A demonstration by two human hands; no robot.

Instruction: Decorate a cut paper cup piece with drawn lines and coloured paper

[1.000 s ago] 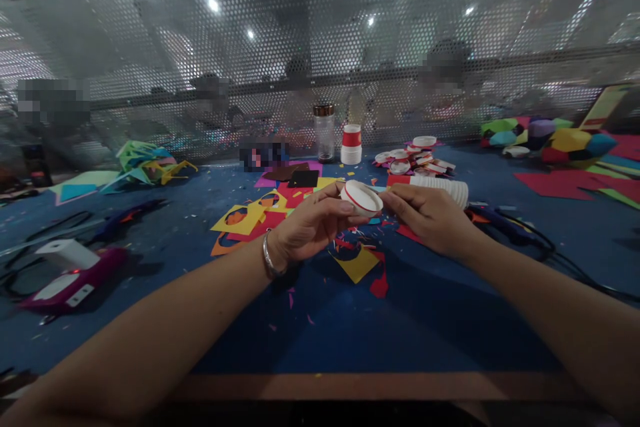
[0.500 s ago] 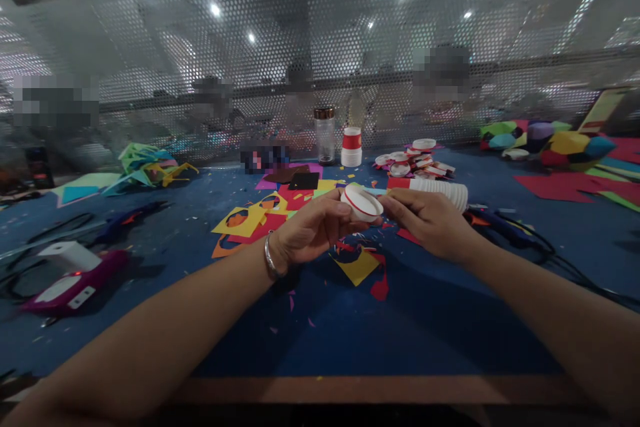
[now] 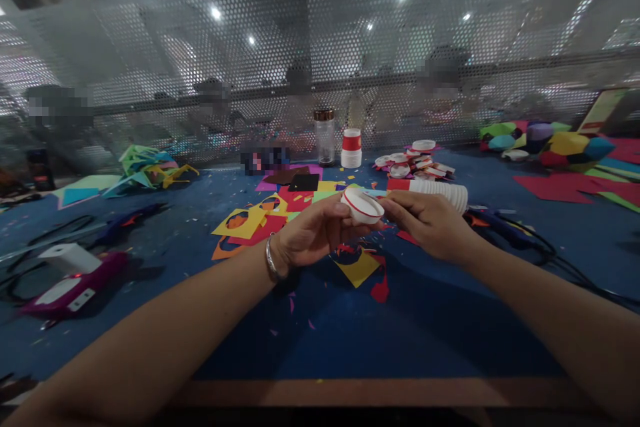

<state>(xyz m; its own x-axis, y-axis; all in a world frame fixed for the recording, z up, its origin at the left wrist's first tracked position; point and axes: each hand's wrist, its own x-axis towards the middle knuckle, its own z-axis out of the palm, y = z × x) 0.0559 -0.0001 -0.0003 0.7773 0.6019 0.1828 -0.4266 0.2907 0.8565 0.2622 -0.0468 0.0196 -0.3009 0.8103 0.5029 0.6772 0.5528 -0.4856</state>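
Note:
A shallow white paper cup piece [image 3: 367, 208] with a red line round it is tilted with its hollow side up over the middle of the table. My left hand [image 3: 320, 227] grips it from the left, thumb at its rim and fingers beneath. At its right edge, the fingertips of my right hand [image 3: 425, 219] are pressed together; what they pinch there, if anything, is too small to make out. Behind my right hand lies a sideways stack of white paper cups [image 3: 443, 192].
Cut coloured paper [image 3: 243, 221] lies left of my hands. Farther back stand a glass bottle [image 3: 325, 140] and upright cups [image 3: 351, 147], beside a pile of cup pieces [image 3: 420, 163]. A purple power strip [image 3: 75, 287] sits left; a blue glue gun [image 3: 507, 227] lies right.
The cup piece has tilted very slightly in my left hand. Both hands are in almost the same place as before.

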